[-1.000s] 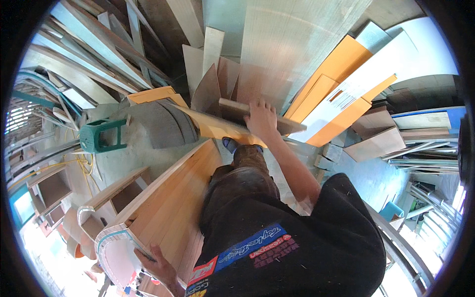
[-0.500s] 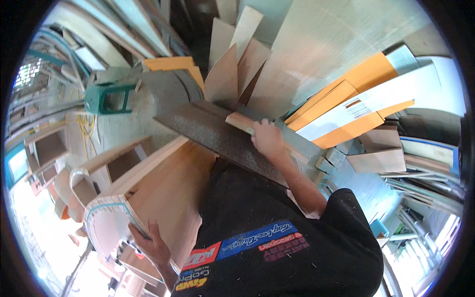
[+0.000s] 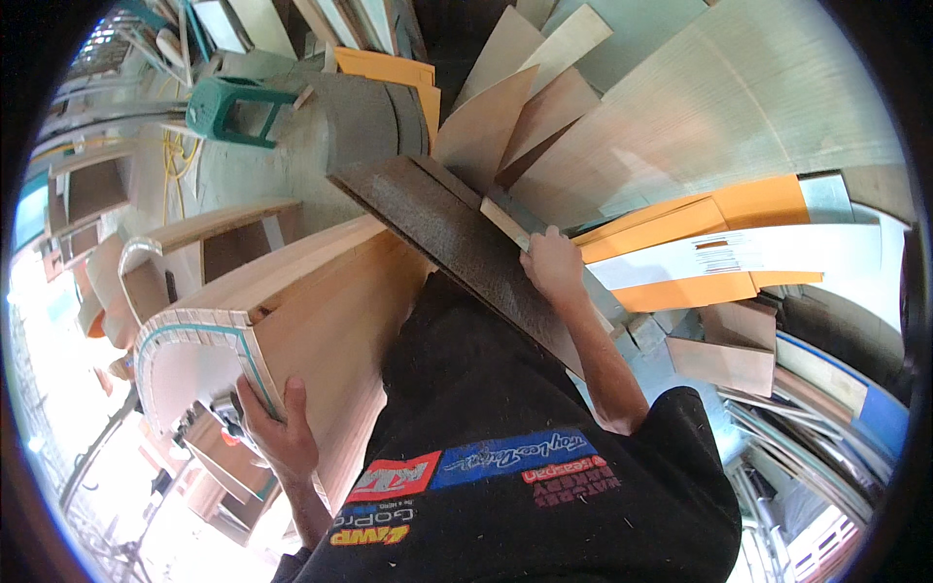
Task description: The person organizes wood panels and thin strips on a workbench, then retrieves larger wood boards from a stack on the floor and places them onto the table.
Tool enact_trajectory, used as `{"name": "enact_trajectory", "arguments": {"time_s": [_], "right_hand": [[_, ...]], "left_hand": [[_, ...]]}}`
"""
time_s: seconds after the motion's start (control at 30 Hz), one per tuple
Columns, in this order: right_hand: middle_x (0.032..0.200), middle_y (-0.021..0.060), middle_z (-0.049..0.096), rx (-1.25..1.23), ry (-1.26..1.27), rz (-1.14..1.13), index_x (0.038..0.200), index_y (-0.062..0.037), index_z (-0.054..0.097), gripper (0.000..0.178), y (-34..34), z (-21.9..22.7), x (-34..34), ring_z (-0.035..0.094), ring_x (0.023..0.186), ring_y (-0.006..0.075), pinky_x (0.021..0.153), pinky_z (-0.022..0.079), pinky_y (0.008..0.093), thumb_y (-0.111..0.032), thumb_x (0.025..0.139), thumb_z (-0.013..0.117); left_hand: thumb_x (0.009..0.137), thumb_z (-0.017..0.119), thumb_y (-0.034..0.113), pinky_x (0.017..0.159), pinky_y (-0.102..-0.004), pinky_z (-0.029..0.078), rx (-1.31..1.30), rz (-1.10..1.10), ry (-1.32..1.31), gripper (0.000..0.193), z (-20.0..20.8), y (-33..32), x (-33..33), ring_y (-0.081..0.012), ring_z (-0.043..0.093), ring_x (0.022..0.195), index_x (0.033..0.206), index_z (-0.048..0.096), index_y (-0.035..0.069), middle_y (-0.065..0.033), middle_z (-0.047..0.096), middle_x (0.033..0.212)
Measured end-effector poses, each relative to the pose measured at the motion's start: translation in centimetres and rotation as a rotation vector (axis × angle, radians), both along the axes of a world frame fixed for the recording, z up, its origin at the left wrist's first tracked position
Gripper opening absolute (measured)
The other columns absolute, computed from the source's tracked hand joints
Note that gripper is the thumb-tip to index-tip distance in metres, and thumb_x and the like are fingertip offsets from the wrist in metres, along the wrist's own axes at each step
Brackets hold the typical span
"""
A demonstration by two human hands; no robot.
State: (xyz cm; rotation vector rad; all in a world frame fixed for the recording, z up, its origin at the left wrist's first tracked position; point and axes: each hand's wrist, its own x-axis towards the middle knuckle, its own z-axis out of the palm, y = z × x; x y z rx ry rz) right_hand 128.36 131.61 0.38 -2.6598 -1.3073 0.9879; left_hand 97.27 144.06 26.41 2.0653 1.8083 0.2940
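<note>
Wooden case: at the person's left, we see a long pale-brown case (image 3: 335, 311) with its long side running away from the body. Its near end is rounded, edged with narrow slats and a thin teal band (image 3: 251, 358); the grain looks plain and clean.
Dark board: in front of the torso we find a long brown board (image 3: 447, 238), slanting from upper left to lower right. Its face is rough and speckled, much darker than the case. One end overlaps the case's far end in our view; we cannot tell whether they touch.
Pale strip: along the board's far edge we make out a narrow light-wood strip (image 3: 505, 222).
Right hand: we see the right hand (image 3: 556, 267) clasped over that far edge, fingers curled, knuckles up, forearm angling up-left from the sleeve.
Left hand: low at left, the left hand (image 3: 277, 432) pinches the case's rounded end at its edge, thumb upright and apart from the fingers.
</note>
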Motion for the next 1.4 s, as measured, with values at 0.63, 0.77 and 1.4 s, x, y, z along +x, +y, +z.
{"name": "enact_trajectory", "arguments": {"time_s": [0.63, 0.77, 1.4], "right_hand": [[0.100, 0.0277, 0.067, 0.022, 0.000, -0.062, 0.112, -0.0010, 0.065, 0.037, -1.9, 0.2, 7.6, 0.064, 0.096, 0.0460, 0.083, 0.051, 0.0516, -0.028, 0.087, 0.067], [0.086, 0.0271, 0.067, 0.254, 0.050, -0.039, 0.109, 0.0031, 0.066, 0.038, -3.2, 10.4, 10.0, 0.066, 0.082, 0.0448, 0.074, 0.054, 0.0469, -0.027, 0.086, 0.069], [0.128, 0.0153, 0.057, 0.763, -0.653, -0.588, 0.131, 0.0037, 0.055, 0.059, -40.1, 49.5, 5.5, 0.054, 0.113, 0.0250, 0.102, 0.041, 0.0413, -0.002, 0.078, 0.081]], "left_hand": [[0.093, 0.067, 0.025, 0.074, -0.0365, 0.049, -0.209, 0.095, -0.015, 0.042, 1.8, 0.5, 1.5, -0.0237, 0.062, 0.081, 0.120, 0.051, -0.003, -0.0179, 0.065, 0.090], [0.093, 0.068, 0.026, 0.070, -0.0374, 0.050, -0.155, 0.064, -0.040, 0.041, 1.7, 0.5, 1.8, -0.0264, 0.063, 0.074, 0.118, 0.051, -0.003, -0.0198, 0.064, 0.082], [0.094, 0.068, 0.032, 0.075, -0.0379, 0.051, -0.094, -0.019, -0.083, 0.048, 1.1, 0.0, 0.7, -0.0216, 0.062, 0.079, 0.120, 0.053, -0.005, -0.0174, 0.066, 0.086]]}}
